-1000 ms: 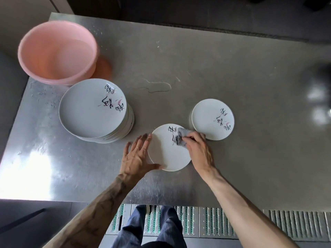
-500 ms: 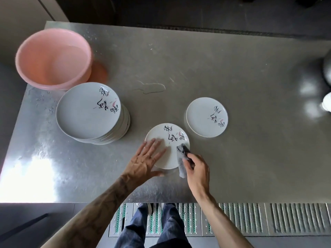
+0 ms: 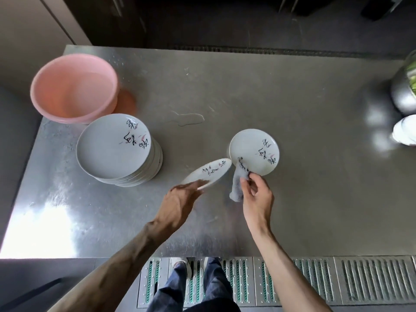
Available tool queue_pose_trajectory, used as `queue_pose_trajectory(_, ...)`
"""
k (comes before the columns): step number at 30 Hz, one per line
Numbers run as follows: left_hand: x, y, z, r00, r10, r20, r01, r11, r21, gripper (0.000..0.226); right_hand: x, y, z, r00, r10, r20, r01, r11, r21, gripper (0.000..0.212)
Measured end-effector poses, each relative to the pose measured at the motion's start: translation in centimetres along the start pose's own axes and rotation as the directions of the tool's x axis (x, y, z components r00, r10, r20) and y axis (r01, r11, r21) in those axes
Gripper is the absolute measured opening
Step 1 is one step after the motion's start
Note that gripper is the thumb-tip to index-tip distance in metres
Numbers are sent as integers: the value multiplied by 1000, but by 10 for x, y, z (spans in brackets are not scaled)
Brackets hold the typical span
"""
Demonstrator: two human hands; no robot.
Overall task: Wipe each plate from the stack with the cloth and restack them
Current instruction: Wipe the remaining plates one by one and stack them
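A tall stack of white plates point(image 3: 117, 147) with black and pink brush marks stands on the left of the steel table point(image 3: 292, 199). My left hand point(image 3: 180, 201) grips the near edge of one such plate point(image 3: 209, 173), lifted and tilted above the table. My right hand point(image 3: 256, 194) pinches a grey cloth point(image 3: 238, 183) that hangs down beside the tilted plate. One single plate point(image 3: 254, 152) lies flat just beyond the cloth, to the right.
A pink plastic basin point(image 3: 72, 86) sits at the back left, touching the stack's far side. A small water puddle point(image 3: 186, 118) lies mid-table. A metal bowl point(image 3: 403, 91) and a white object point(image 3: 405, 134) stand at the right edge.
My left hand has lifted the middle plate off the table and tilted it. My right hand has drawn the cloth off that plate and holds it hanging to the right.
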State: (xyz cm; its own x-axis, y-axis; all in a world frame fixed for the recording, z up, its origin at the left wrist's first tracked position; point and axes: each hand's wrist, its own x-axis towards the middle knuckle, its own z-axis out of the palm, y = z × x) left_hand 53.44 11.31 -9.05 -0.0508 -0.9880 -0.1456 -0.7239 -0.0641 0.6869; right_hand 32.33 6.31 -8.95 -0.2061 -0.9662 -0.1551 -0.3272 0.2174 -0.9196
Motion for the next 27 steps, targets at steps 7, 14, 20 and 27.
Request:
queue_pose_trajectory(7, -12, 31, -41, 956, -118, 268, 289, 519, -804, 29, 11, -61, 15, 937, -304, 173, 330, 933, -144, 19)
queue_pose_trajectory(14, -27, 40, -57, 963, -87, 256, 270, 351, -897, 36, -4, -105, 12, 573, -620, 536, 790, 591, -161, 40)
queue_pose_trajectory(20, -30, 47, -72, 972, -113, 205, 230, 296, -927, 37, -8, -127, 12, 729, -556, 400, 656, 734, -177, 28)
queue_pose_trajectory(27, -34, 55, -84, 985, -101, 143, 165, 268, -949, 41, 0, -146, 6, 764, -542, 350, 620, 766, -168, 22)
